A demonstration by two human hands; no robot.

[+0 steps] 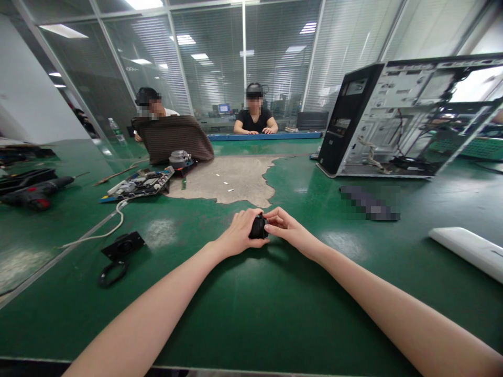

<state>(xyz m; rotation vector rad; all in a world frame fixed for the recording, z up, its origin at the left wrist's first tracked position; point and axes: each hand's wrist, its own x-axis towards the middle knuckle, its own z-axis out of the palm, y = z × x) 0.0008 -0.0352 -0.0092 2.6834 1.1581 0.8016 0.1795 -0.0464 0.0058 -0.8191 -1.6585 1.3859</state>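
A small round black part (258,227) is held just above the green table (251,314), in the middle of the view. My left hand (240,230) wraps around it from the left, thumb below and fingers over the top. On the other side, my right hand (286,229) pinches the part's right edge between thumb and fingers. To the left on the table lie a black square piece with a round centre (123,245) and a black ring (112,273).
An open computer case (353,120) stands at the back right. A circuit board (137,186), a white cable (113,228) and a power drill (37,193) lie left. A white casing (471,248) is at right. Two people sit across the table.
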